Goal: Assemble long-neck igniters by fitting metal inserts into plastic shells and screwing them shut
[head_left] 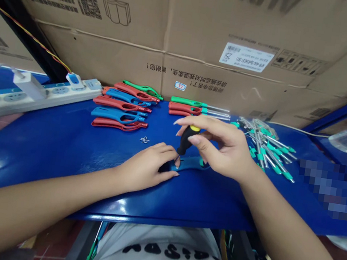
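A blue lighter body [190,163] lies on the blue tabletop, with a green part at its right end. My left hand [145,165] presses it down, its fingers bent around the left part and hiding that end. Above it, my right hand [227,148] grips a short screwdriver [186,141] with a black handle and yellow top. The screwdriver stands nearly upright, pointing down at the lighter body beside my left fingertips; whether its tip touches a screw is hidden. A few small screws [144,139] lie just beyond my left hand.
Red, blue and green lighter shells [119,115] lie in a row at the back left. Several with metal tubes [218,111] are at the back centre. A pile of metal tubes with green parts [270,152] sits right. A power strip [52,95] and cardboard boxes [133,51] border the table.
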Action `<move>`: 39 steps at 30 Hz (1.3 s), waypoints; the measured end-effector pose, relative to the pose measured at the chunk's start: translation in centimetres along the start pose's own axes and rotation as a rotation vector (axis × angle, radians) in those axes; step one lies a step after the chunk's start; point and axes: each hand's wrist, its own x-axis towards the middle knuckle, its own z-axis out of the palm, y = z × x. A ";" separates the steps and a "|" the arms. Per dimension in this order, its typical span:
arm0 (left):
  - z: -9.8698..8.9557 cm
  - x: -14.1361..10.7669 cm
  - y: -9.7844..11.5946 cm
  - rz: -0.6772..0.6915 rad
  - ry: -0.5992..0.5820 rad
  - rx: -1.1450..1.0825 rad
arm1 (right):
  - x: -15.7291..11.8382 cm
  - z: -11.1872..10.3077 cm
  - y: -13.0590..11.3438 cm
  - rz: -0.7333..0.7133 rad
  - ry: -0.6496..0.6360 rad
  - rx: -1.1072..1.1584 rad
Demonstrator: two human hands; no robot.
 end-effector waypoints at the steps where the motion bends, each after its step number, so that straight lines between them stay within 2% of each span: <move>1: 0.1 0.0 -0.1 0.003 0.002 -0.001 | 0.0 0.2 -0.1 -0.037 0.037 -0.064; 6: 0.3 -0.1 -0.4 0.004 0.017 0.016 | -0.2 0.8 -1.0 -0.168 0.117 -0.413; 13: 0.1 0.0 -0.1 -0.004 -0.002 -0.003 | -0.1 0.7 -0.7 -0.068 0.073 -0.122; 20: 0.1 0.0 -0.2 -0.013 0.000 -0.012 | -0.2 0.8 -0.6 -0.160 0.133 -0.366; 22: 0.0 0.0 -0.1 -0.016 -0.001 -0.014 | -0.3 1.0 -0.8 -0.132 0.096 -0.324; 25: 0.0 0.0 0.0 -0.017 -0.005 -0.016 | -0.2 1.2 -1.2 -0.049 0.041 -0.126; 27: 0.0 0.0 0.0 -0.014 -0.007 -0.008 | -0.1 1.3 -1.3 -0.064 0.038 -0.073; 31: 0.4 -0.1 -0.4 -0.006 0.005 0.013 | -0.1 1.4 -1.4 -0.177 0.072 -0.159; 34: 0.6 -0.2 -0.6 -0.006 0.021 0.026 | -0.2 1.3 -1.4 -0.180 0.098 -0.292; 36: 0.6 -0.2 -0.6 0.000 0.026 0.028 | -0.3 1.3 -1.5 -0.158 0.072 -0.356; 39: 0.4 -0.1 -0.3 0.014 0.020 0.003 | -0.3 1.3 -1.7 -0.098 0.019 -0.225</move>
